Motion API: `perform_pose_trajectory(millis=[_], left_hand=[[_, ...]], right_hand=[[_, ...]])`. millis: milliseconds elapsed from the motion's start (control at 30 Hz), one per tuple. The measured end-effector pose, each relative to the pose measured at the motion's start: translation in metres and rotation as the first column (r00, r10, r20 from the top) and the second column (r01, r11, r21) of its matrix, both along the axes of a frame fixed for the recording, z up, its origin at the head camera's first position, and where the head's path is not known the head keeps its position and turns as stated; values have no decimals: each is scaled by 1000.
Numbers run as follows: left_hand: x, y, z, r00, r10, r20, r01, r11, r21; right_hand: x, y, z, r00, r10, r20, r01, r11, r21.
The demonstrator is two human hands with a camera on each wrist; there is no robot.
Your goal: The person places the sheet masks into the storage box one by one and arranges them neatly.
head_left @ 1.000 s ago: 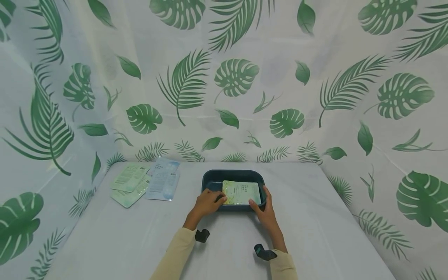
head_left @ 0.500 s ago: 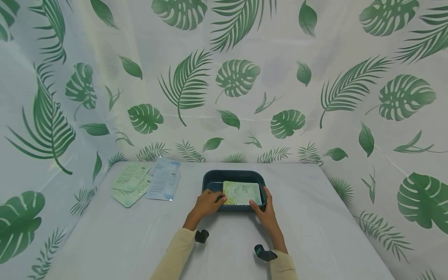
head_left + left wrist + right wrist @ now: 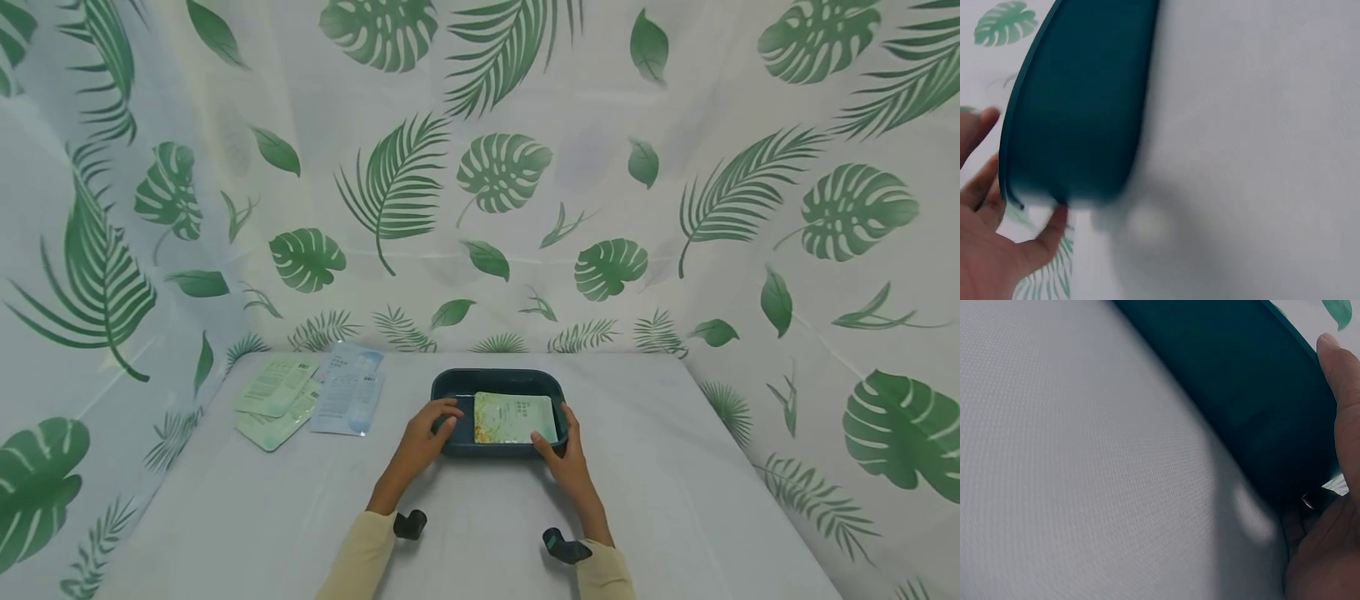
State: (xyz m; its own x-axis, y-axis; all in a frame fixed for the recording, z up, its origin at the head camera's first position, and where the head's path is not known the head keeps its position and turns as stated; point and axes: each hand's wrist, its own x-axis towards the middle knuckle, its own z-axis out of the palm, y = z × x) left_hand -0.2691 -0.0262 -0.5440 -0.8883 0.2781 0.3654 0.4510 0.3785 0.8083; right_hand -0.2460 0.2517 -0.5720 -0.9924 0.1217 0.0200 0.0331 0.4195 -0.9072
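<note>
A person's right hand [image 3: 572, 460] grips the right end of a dark teal tray [image 3: 495, 451], a pale green packet [image 3: 513, 418] lying inside. The left hand [image 3: 418, 435], fingers parted and grasping nothing, is at the tray's left end.

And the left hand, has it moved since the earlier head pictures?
Yes. In the head view, the left hand moved left, closer to the blue packets.

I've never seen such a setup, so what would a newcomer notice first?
Probably the white, green-leaf-patterned backdrop filling most of the head view. Below, on a white table, a dark teal rectangular tray holds a flat pale-green packet, with the left hand and right hand at the tray's ends. Flat green packets and pale-blue packets lie further left.
</note>
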Motion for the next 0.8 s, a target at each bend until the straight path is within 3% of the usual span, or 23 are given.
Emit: perform_pose_trajectory(millis=[167,233,300,367,433,500,567,633,800], left_hand=[[-6,-20,-1,982,184,-34,-183,982,47],[-9,-31,-1,963,264,-47,-264,964,7],[-10,-44,-2,931,364,-34,-365,929,-52],[-10,-58,-3,878,479,-4,-477,872,-110],[-9,-71,-6,804,593,41,-578,797,-173],[-6,-83,-9,731,672,117,-642,736,-216],[-3,-93,-11,676,714,182,-668,698,-258],[-2,-101,-10,657,723,214,-666,690,-283],[-1,-110,-7,646,721,251,-652,692,-309]], right_hand=[[1,-1,2,1000,-1,14,1,1000,-6],[1,-1,2,1000,0,15,0,1000,-8],[1,-1,2,1000,0,14,0,1000,-5],[1,0,2,1000,-1,10,1,1000,-3],[2,0,1,1000,-3,8,3,1000,-3],[1,2,0,1000,1,7,-1,1000,1],[1,3,-1,1000,2,9,-2,1000,0],[2,3,-1,1000,0,7,0,1000,-3],[2,1,0,1000,6,-2,-6,1000,-24]])
